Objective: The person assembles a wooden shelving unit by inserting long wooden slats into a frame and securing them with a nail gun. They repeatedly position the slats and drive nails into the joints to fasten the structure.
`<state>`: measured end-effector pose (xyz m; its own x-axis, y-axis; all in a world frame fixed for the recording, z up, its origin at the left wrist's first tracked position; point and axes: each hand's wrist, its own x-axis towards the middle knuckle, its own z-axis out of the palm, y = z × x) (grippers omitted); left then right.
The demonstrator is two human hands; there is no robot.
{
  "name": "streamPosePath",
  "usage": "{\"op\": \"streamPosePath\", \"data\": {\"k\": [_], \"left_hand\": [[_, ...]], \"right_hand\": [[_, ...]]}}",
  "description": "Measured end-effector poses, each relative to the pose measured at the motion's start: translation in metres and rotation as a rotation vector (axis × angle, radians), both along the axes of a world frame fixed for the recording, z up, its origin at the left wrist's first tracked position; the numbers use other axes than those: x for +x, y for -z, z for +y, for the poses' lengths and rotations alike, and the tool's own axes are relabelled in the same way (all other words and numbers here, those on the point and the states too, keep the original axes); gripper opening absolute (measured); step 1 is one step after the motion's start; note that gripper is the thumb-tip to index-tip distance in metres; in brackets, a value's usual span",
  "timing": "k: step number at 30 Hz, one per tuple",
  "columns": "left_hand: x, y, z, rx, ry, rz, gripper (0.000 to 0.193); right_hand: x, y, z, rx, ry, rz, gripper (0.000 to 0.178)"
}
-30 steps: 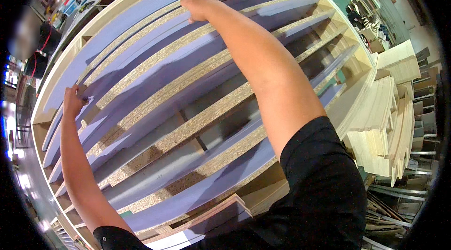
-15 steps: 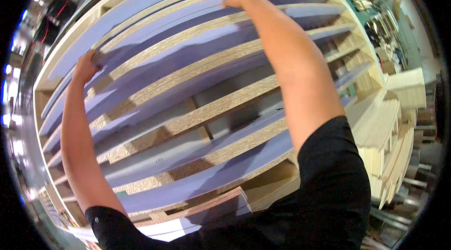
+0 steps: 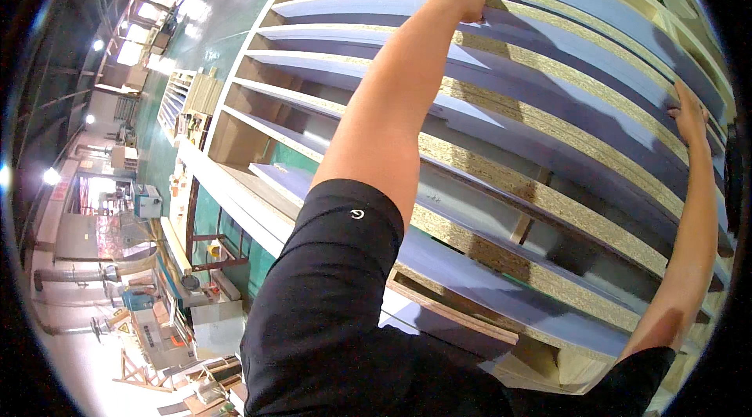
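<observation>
Long chipboard panels (image 3: 501,157) with lilac faces stand on edge, side by side, inside a large pale wooden frame (image 3: 223,115). Both my arms stretch forward over them. My left hand (image 3: 468,0) is closed over the top edge of a panel (image 3: 564,17) near the far side, its fingertips partly hidden behind the edge. Farther right, my right hand (image 3: 689,113) pinches what looks like the same panel, with its thumb on the near face and fingers over the top. Shadows of my arms fall across the panels.
Close to my body lies a shorter plywood-edged board (image 3: 454,307). Left of the frame are a green floor (image 3: 176,29), a metal stand (image 3: 215,254) and a cluttered work area with a grey duct (image 3: 74,280). Another slatted rack (image 3: 174,103) stands farther off.
My view has swung, so the frame now sits farther right and the workshop shows on the left. Both hands remain closed at the panel's top edge.
</observation>
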<state>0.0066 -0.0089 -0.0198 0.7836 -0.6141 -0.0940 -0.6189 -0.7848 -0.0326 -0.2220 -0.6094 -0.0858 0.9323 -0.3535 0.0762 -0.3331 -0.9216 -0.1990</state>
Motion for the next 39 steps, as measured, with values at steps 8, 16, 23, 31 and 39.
{"op": "streamPosePath", "data": {"k": [8,16,23,31,39], "left_hand": [[0.001,0.008,-0.001,0.140,-0.026,-0.003,0.053],[0.012,0.008,0.010,0.093,0.027,-0.001,0.055],[0.024,0.018,0.015,0.064,0.046,-0.001,0.065],[0.027,0.021,0.011,0.018,0.117,0.010,0.057],[0.027,0.023,0.020,0.065,0.105,-0.040,0.055]], "right_hand": [[0.000,0.012,0.012,-0.298,-0.026,0.077,0.081],[-0.006,-0.013,0.039,-0.364,-0.029,0.115,0.079],[-0.004,-0.030,0.059,-0.378,-0.037,0.069,0.080],[-0.003,-0.030,0.050,-0.298,-0.036,0.038,0.081],[-0.001,-0.042,0.084,-0.225,0.000,0.059,0.077]]}}
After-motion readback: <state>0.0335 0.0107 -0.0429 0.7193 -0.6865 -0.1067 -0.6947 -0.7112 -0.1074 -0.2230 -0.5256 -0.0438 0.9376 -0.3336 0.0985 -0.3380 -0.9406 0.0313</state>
